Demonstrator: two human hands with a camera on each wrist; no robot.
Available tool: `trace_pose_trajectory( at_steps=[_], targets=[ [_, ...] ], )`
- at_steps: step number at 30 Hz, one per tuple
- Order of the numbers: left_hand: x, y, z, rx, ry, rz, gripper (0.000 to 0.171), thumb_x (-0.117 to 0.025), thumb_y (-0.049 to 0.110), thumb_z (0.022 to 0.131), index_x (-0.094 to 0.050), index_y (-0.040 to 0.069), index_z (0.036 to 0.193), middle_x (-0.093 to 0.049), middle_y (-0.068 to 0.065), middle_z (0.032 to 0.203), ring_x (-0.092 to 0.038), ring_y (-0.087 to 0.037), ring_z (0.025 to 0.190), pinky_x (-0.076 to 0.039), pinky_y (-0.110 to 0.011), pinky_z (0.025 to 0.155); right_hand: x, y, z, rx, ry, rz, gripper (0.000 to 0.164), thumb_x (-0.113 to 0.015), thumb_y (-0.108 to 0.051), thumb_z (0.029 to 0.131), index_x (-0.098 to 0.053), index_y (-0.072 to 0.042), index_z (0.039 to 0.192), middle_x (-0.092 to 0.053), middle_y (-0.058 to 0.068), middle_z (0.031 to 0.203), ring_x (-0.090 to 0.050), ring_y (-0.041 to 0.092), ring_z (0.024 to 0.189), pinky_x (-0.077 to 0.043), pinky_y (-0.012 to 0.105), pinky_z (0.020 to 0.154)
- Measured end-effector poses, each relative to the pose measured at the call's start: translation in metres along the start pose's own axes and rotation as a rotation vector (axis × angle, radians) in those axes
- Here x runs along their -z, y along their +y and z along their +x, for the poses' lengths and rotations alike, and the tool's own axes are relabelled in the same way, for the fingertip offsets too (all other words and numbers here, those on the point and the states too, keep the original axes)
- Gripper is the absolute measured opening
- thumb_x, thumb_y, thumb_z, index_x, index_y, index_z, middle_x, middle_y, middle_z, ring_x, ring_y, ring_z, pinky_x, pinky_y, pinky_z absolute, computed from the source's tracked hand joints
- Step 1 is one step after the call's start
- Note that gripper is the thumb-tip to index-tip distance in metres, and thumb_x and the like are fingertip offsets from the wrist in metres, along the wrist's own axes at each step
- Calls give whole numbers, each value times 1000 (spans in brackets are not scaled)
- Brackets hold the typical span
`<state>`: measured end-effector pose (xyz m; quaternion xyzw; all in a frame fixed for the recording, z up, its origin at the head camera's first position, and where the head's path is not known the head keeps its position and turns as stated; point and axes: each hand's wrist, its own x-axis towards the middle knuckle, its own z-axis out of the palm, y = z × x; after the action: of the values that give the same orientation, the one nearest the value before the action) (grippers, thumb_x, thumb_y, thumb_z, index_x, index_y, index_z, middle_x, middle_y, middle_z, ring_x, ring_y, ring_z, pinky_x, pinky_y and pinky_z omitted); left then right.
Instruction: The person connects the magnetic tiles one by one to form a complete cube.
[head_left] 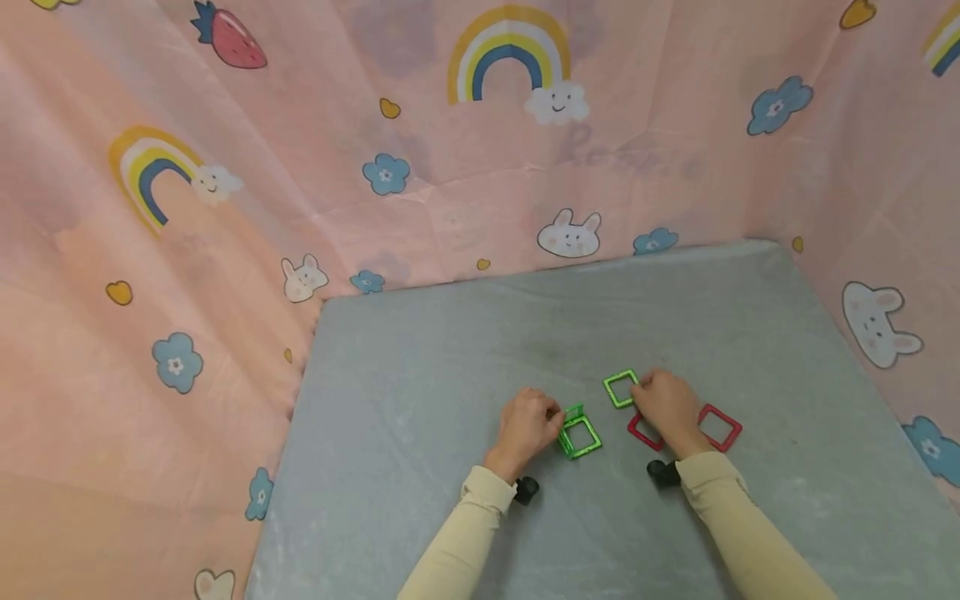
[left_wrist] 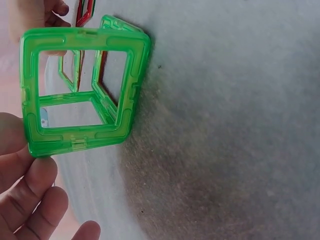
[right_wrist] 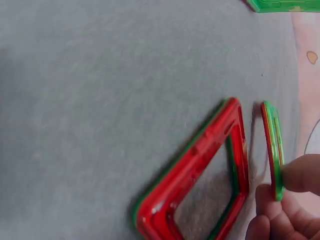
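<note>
Left grip [head_left: 527, 423] pinching green frame [left_wrist: 80, 140], right grip [head_left: 667, 408] pinching green square [right_wrist: 276, 150]!
Right wrist view's revealing its red edge [right_wrist: 268, 145], hidden from overhead; grey tabletop [head_left: 420, 358] meeting pink drapes [head_left: 300, 167].

The right hand [head_left: 670, 410] hides part of a red square [head_left: 644, 438] (background lettering [head_left: 581, 146] is too blurred).

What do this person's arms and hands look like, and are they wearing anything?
The left sleeve and right sleeve are long, plain and pale cream, with cuffs ending near the wrists. A small black device shows at the left wrist and another at the right. The left hand and right hand wear no gloves.
</note>
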<state>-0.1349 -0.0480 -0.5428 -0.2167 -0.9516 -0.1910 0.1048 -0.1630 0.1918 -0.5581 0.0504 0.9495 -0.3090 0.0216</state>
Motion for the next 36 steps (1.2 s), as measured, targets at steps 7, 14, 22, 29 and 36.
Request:
trace_pose_trajectory(
  at_steps=[7,14,22,29,36],
  targets=[
    [0,-1,0,10,-4,-7,10,-75,22,84,-78,19,75,-63,7,69,-53,-9,65,-44,-18,56,7,-8,-6,-41,-47,119,30,-62,-21,91,-70,6,102,-69,23,97,-64,35,81,-50,45,66],
    [-1,0,1,27,-15,-10,10,-75,22,85,-79,19,76,-62,7,69,-53,-8,65,-42,-18,55,9,-15,-12,-19,11,151,26,-66,-24,89,-75,0,93,-71,13,83,-60,23,66,-45,34,57],
    [-1,1,2,67,38,-32,11,-74,16,83,-78,17,74,-64,6,69,-55,-10,66,-44,-20,57,3,-25,-20,178,111,91,17,-70,-18,85,-76,-2,81,-69,13,80,-62,31,77,-49,46,65],
    [-2,-1,1,108,65,15,12,-74,20,83,-77,18,72,-63,7,69,-55,-11,68,-45,-22,55,-3,-35,-25,274,108,6,15,-73,-17,81,-76,-5,74,-68,10,76,-61,32,79,-48,48,70],
    [-4,-3,0,119,79,23,13,-73,20,82,-77,19,70,-62,8,67,-54,-10,65,-43,-20,53,-12,-43,-28,346,116,-8,12,-75,-14,78,-75,-6,70,-66,7,70,-60,28,73,-48,46,66]
  ],
)
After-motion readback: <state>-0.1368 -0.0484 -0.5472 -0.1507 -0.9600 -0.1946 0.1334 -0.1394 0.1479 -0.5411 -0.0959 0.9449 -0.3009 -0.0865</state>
